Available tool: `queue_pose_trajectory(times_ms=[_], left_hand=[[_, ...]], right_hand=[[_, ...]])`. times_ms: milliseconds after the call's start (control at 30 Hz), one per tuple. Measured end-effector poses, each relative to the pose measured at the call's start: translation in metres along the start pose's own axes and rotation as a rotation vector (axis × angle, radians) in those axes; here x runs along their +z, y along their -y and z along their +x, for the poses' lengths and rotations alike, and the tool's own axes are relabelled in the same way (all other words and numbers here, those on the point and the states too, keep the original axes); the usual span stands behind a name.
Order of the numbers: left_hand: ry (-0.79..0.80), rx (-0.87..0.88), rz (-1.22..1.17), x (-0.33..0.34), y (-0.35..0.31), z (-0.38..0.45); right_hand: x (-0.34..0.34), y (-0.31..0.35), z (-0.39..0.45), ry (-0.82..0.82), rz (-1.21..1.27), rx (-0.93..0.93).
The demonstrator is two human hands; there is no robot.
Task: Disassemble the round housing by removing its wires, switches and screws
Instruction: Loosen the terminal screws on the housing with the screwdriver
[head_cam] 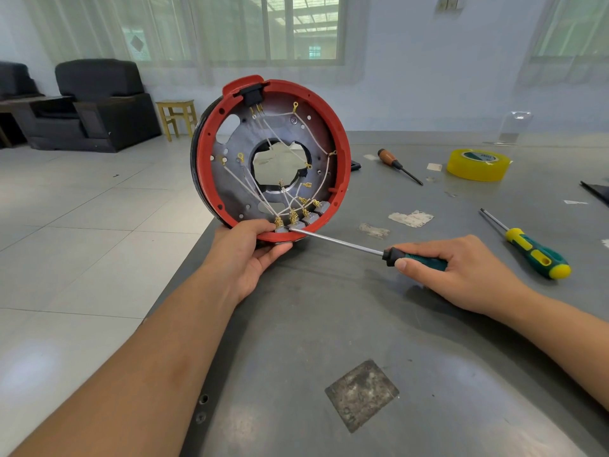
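Red-rimmed round housing (342, 143), white wires (316, 140), yellow tape roll (478, 164), green-and-yellow screwdriver (537, 253), grey table (329, 324)

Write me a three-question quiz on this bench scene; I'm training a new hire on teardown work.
1. True or false: the left hand steadies the red round plastic housing upright on its edge.
2. Where does the tip of the green-handled screwdriver in the right hand point?
A. yellow tape roll
B. grey switch blocks at the housing's lower rim
C. black socket at the top
3. How many other screwdrivers lie on the grey metal table?

Key: 1 true; 2 B; 3 two.
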State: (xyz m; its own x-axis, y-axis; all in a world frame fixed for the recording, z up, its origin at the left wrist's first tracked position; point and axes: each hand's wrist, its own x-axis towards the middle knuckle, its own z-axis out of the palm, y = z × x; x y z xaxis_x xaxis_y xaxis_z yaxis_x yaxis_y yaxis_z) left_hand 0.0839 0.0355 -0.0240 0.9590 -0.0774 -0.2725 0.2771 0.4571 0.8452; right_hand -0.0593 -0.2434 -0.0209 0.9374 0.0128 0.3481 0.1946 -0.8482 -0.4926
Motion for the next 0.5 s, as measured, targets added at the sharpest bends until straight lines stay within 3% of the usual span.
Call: queue_pose_trajectory(times_ms=[500], left_hand=[[0.024, -0.075, 0.023, 0.001, -0.0023, -0.0059]], right_hand=[[0.0015, 0.0018, -0.0005, 0.012, 0.06, 0.009]])
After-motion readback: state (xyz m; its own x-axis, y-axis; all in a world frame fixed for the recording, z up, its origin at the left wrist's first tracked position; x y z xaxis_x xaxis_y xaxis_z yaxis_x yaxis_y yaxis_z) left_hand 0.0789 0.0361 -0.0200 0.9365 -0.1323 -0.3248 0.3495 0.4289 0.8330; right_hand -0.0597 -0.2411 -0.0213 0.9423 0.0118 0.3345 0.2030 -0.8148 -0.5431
